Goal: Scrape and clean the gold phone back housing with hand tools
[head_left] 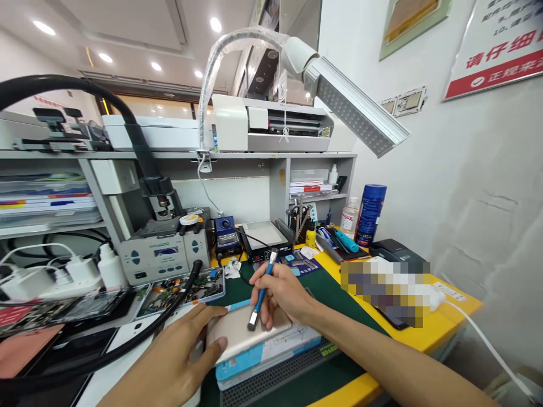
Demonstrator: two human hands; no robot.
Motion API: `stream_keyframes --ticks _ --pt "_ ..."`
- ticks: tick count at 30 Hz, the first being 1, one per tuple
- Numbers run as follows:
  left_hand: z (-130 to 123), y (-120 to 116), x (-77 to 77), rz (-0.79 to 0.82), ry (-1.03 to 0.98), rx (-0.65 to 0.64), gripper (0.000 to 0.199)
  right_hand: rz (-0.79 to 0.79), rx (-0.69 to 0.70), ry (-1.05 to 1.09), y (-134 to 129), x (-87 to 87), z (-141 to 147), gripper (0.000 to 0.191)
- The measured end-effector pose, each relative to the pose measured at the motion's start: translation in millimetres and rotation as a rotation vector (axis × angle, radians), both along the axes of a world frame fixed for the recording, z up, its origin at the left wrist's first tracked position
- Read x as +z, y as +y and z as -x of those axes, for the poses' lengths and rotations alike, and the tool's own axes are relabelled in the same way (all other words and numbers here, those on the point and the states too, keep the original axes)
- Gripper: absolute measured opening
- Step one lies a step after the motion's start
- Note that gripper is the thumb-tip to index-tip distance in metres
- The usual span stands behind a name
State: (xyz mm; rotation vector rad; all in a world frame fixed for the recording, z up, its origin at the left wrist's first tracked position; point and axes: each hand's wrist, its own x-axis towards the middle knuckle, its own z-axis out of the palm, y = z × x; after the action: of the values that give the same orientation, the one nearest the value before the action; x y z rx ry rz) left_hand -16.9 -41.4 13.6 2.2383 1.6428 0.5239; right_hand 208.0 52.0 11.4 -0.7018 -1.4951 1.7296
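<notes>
A gold-backed tablet (237,330) lies face down on a flat blue-and-white box (271,351). My left hand (182,345) is closed on the tablet's left end, its thumb on the near edge and its fingers at the far side. In my right hand (282,291) is a slim blue brush (262,297) with silver ends, gripped like a pen. Its dark lower tip is at the tablet's back; whether it touches cannot be made out. Some of my right fingers are curled just above the tablet. Under the box is a dark perforated pad (271,380).
A tray of small electronic parts (178,291) and a grey control unit (163,257) stand at the left. A thick black hose (169,311) crosses the left foreground. Behind my right hand are a hot plate (263,234) and tools; a blue can (371,215) stands at the right.
</notes>
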Motion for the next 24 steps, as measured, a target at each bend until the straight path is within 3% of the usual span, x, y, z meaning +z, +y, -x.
stream_keyframes --ticks 13,16,24 --pt "-5.6 -6.8 15.5 0.052 -0.002 0.031 0.041 0.025 -0.011 -0.034 -2.7 3.3 -0.4 0.022" --pt "-5.8 -7.4 15.3 0.064 -0.010 0.031 0.040 0.011 -0.044 -0.025 -3.0 2.4 -0.4 0.022" --pt "-5.4 -5.4 10.6 0.031 -0.041 0.020 0.035 0.010 0.025 -0.040 -6.2 5.8 -0.4 0.023"
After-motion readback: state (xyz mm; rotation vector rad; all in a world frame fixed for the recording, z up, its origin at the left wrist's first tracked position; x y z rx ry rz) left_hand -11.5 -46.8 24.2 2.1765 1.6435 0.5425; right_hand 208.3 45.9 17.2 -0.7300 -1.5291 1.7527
